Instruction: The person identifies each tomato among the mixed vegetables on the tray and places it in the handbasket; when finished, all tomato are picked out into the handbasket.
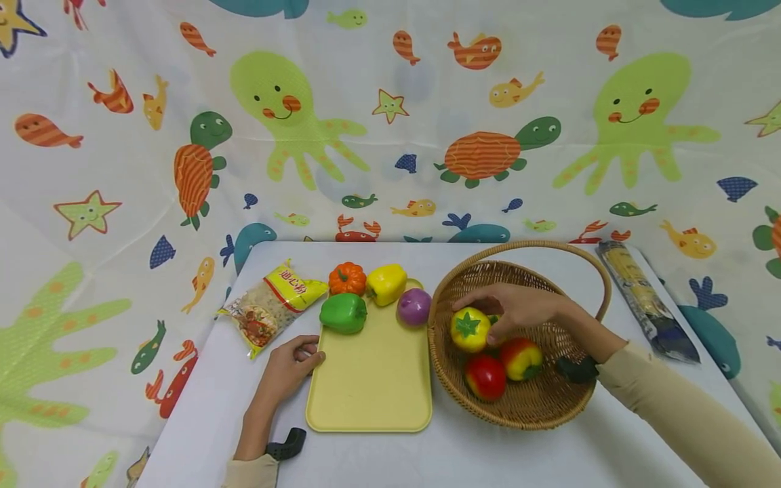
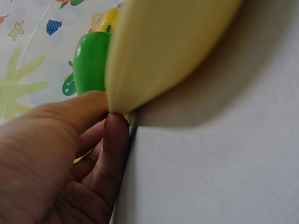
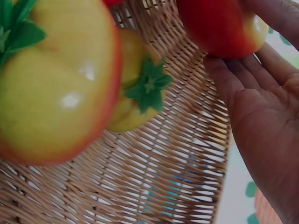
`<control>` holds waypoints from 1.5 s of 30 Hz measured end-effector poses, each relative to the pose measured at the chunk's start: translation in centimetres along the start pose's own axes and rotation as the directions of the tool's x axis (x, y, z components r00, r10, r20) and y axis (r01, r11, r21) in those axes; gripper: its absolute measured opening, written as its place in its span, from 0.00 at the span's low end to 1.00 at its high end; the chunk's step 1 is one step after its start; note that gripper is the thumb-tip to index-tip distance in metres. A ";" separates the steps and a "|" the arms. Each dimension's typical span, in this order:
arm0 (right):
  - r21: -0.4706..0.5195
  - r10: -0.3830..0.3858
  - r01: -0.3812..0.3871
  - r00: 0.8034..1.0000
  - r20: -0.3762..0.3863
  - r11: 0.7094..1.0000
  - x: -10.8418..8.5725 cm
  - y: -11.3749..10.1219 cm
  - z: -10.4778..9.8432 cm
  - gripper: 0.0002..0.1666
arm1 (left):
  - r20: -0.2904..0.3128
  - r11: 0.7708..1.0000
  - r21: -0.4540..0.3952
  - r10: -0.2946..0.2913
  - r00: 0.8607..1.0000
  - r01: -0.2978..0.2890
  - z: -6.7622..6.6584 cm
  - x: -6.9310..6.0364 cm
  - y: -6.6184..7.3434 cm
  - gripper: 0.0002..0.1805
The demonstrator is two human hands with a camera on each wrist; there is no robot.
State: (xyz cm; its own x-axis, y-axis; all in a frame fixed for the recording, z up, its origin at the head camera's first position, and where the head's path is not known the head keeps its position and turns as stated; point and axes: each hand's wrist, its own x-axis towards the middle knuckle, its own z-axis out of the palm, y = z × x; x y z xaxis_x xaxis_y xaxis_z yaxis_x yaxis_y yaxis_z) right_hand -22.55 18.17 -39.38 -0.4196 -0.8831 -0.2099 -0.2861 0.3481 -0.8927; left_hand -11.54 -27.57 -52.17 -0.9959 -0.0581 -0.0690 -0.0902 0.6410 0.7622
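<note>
At the left edge of the pale yellow tray point(image 1: 369, 379), my left hand point(image 1: 289, 369) pinches the rim between thumb and fingers, as the left wrist view shows. Along the tray's far end sit a green bell pepper point(image 1: 344, 313), an orange pumpkin point(image 1: 348, 278), a yellow bell pepper point(image 1: 387, 284) and a purple onion point(image 1: 414, 307). Inside the wicker basket point(image 1: 518, 423), my right hand point(image 1: 518, 308) grips a red-yellow tomato point(image 1: 468, 330) with a green star-shaped top. Two more red and yellow tomatoes point(image 1: 485, 377) point(image 1: 521, 359) lie nearer the basket's front.
A clear and yellow food packet point(image 1: 274, 305) lies left of the tray. Right of the basket is a long pack of noodles point(image 1: 647, 298). The basket's handle point(image 1: 539, 244) arches over its far side. A patterned sea-animal cloth point(image 1: 390, 190) hangs behind the white table point(image 1: 366, 461).
</note>
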 end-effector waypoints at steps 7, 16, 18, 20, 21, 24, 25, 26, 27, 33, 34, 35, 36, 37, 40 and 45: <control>-0.046 0.046 -0.046 0.999 0.005 0.998 0.5 0.9 0.5 0.39 | 0.006 1.000 0.004 -0.004 1.000 0.004 0.0 0.0 0.3 0.22; -0.110 0.043 -0.043 0.999 0.004 0.993 1.1 1.3 1.0 0.38 | 0.011 1.000 0.002 -0.009 1.000 0.009 -0.1 0.0 0.4 0.22; -0.134 0.044 -0.044 0.999 -0.003 0.990 1.1 1.3 1.1 0.39 | 0.014 1.000 0.000 -0.010 1.000 0.010 -0.1 -0.1 0.4 0.22; -0.148 0.036 -0.036 0.999 -0.002 0.988 1.2 1.3 1.1 0.38 | 0.016 1.000 0.002 -0.011 1.000 0.011 -0.1 -0.1 0.4 0.22; -0.152 0.030 -0.030 1.000 0.001 0.988 1.2 1.3 1.2 0.38 | 0.016 1.000 0.002 -0.012 1.000 0.012 -0.1 -0.1 0.3 0.22; -0.164 0.016 -0.015 1.000 0.005 0.986 1.3 1.4 1.2 0.38 | 0.014 1.000 0.007 -0.011 1.000 0.011 -0.3 -0.1 0.3 0.22; -0.163 0.015 -0.013 1.000 0.006 0.986 1.3 1.4 1.2 0.38 | 0.013 1.000 0.008 -0.008 1.000 0.008 -0.3 -0.1 0.3 0.22; -0.168 0.013 -0.012 1.000 0.004 0.986 1.3 1.4 1.2 0.38 | 0.012 1.000 0.006 -0.006 1.000 0.006 -0.3 -0.1 0.3 0.22; -0.173 0.014 -0.013 1.000 0.003 0.985 1.3 1.3 1.2 0.38 | 0.010 1.000 0.004 -0.003 1.000 0.003 -0.3 -0.1 0.2 0.22; -0.184 0.024 -0.024 1.000 -0.002 0.983 0.9 1.4 1.3 0.38 | 0.024 1.000 0.001 0.007 1.000 -0.007 0.2 -0.2 0.3 0.22; -0.188 0.023 -0.023 1.000 -0.003 0.982 0.8 1.4 1.3 0.39 | 0.027 1.000 0.003 0.007 1.000 -0.007 0.2 -0.2 0.4 0.22; -0.195 0.021 -0.022 1.000 -0.006 0.981 0.7 1.4 1.4 0.39 | 0.027 1.000 0.004 0.007 1.000 -0.007 0.2 -0.2 0.5 0.22; -0.201 0.023 -0.024 1.000 -0.011 0.979 0.7 1.3 1.4 0.39 | 0.027 1.000 0.006 0.010 1.000 -0.010 0.2 -0.2 0.5 0.22; -0.207 0.026 -0.029 0.999 -0.018 0.978 0.6 1.3 1.4 0.39 | 0.027 1.000 0.007 0.013 1.000 -0.013 0.2 -0.1 0.6 0.22; -0.215 0.038 -0.044 0.999 -0.035 0.976 0.6 1.1 1.6 0.40 | 0.027 1.000 0.009 0.021 0.999 -0.021 0.0 0.1 0.7 0.22; -0.215 0.056 -0.069 0.996 -0.067 0.974 0.8 0.6 1.7 0.43 | 0.035 0.999 0.026 0.020 0.999 -0.021 -0.4 0.3 0.8 0.22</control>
State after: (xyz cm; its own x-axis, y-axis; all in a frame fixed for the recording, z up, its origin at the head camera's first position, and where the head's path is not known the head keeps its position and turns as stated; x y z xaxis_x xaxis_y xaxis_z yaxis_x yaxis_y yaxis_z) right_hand -21.56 17.13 -40.77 -0.4914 -0.8393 -0.2327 -0.4345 0.4678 -0.7697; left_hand -11.94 -27.37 -51.32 -0.9969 -0.0186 -0.0762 -0.0694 0.6621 0.7462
